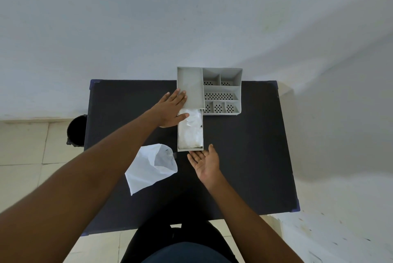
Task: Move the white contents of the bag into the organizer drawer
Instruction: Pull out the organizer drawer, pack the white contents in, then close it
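Drawer [190, 149] of the grey plastic organizer [221, 90] is pulled out toward me, and I see the crumpled white contents [190, 129] lying inside it. My left hand [170, 111] rests flat against the organizer's left side, fingers spread, thumb touching the drawer's rim, gripping nothing. My right hand [205, 161] sits palm-up just in front of the drawer, grip apart and empty. The limp white plastic bag [150, 168] lies on the dark counter [251, 156], left of the drawer.
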